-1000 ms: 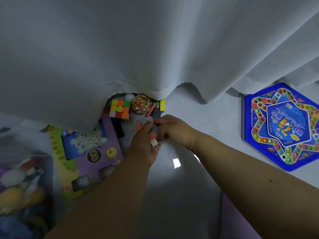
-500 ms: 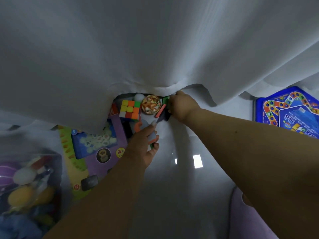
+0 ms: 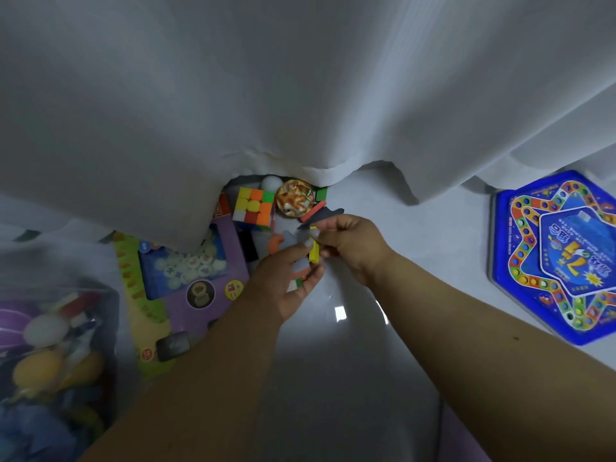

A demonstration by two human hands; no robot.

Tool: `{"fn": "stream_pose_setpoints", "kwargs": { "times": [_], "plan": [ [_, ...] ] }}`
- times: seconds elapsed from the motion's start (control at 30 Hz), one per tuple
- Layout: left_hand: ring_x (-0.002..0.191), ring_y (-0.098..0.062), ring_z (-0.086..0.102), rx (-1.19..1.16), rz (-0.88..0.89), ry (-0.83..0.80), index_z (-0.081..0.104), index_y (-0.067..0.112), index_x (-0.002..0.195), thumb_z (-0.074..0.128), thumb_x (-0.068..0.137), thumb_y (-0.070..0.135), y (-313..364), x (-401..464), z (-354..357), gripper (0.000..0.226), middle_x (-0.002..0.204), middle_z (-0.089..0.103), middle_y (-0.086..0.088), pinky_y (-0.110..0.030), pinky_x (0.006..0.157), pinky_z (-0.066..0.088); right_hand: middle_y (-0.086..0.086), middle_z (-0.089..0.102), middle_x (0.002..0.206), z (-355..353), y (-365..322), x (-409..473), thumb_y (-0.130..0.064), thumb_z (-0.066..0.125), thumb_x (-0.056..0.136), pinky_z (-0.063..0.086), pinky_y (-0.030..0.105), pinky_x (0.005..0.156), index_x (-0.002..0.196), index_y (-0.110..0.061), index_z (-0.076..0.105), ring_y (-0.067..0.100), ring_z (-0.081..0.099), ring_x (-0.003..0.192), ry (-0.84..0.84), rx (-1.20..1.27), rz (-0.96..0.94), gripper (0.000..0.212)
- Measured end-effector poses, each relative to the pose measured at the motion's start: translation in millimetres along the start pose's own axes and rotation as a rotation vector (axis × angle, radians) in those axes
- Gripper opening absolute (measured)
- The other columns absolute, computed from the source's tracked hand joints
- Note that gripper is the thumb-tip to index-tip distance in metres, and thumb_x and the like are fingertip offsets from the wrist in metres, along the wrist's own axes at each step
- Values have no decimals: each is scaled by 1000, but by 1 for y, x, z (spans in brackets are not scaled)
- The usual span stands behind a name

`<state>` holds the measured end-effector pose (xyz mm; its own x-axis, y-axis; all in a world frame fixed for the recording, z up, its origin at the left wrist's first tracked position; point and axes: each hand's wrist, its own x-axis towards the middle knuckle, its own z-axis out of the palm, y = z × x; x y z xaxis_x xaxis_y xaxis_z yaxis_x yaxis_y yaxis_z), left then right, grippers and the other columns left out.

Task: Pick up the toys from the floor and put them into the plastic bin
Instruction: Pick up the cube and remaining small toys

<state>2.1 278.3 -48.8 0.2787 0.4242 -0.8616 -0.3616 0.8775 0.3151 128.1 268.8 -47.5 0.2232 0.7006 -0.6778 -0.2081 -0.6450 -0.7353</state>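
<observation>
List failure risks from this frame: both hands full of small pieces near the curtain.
1. The left hand cups several small blocks; adding the yellow block pinched by the right hand could spill some.
2. The curtain hem drapes over the cube and patterned ball; toys behind may be missed.
3. The bin sits far left, so pieces may drop during the carry.

- curtain [image 3: 300,78] fills upper frame; puzzle cube [image 3: 255,205] at centre just under its hem
- board game [image 3: 556,258] right edge; plastic bin [image 3: 50,361] lower left
</observation>
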Motion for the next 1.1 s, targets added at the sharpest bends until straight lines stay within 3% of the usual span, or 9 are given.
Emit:
{"fn": "stream_pose_setpoints", "kwargs": {
  "times": [0.13,0.23,0.33,0.5,0.7,0.8,0.93,1.0,1.1],
  "plan": [
    [76,-17,61,-47,-95,-66,58,9,111,60,87,5,2,-4,-5,25,88,61,-9,-22,53,53,13,68,78,3,12,1,-8,68,84,55,39,81,84,-3,73,21,61,72,28,-125,-43,7],
    [75,-17,61,-96,-90,-41,54,7,124,64,79,3,2,-3,-9,46,89,62,-8,-23,53,53,3,66,89,-1,10,15,-10,63,85,48,28,72,94,-9,73,18,60,82,141,-635,-306,14],
    [73,-18,59,-155,-51,-42,47,13,137,68,66,2,2,1,-14,75,88,59,-7,-25,54,54,10,60,112,-6,-1,31,-15,69,77,44,32,86,110,-13,65,28,54,104,245,-924,-447,33],
    [76,-18,60,-133,-76,-19,58,8,105,56,88,2,7,1,-17,19,87,59,-8,-27,58,57,8,42,136,9,-11,47,-31,74,77,43,42,97,139,-18,39,31,41,121,121,-1087,-346,72],
    [80,-16,62,13,-20,107,58,9,95,60,87,3,8,7,-16,10,92,62,-8,-31,67,54,12,42,131,11,4,31,-21,41,96,36,36,73,133,-14,37,31,42,115,178,-1453,-405,38],
    [86,-16,61,48,2,170,57,16,87,65,84,1,5,10,-15,17,99,62,-7,-33,70,53,14,43,129,3,10,24,-21,37,99,42,37,75,133,-13,35,33,48,109,138,-1415,-344,35],
    [97,-16,60,90,-14,195,60,16,108,69,83,7,1,12,-18,28,118,63,-7,-33,64,53,16,45,126,-5,18,18,-23,38,100,43,37,81,133,-9,38,35,55,103,88,-1269,-219,36],
    [102,-17,59,90,-8,206,59,18,109,70,82,7,-2,11,-18,31,125,61,-7,-33,65,53,11,54,108,-8,21,16,-29,43,99,41,34,82,122,-8,47,27,56,93,61,-1043,-186,32],
    [113,-19,56,61,-2,179,57,22,98,70,83,8,-5,6,-14,24,126,58,-7,-35,71,53,2,51,68,-6,21,6,-36,48,97,41,32,66,83,-11,51,16,48,60,8,-553,-86,28]
  ]
}}
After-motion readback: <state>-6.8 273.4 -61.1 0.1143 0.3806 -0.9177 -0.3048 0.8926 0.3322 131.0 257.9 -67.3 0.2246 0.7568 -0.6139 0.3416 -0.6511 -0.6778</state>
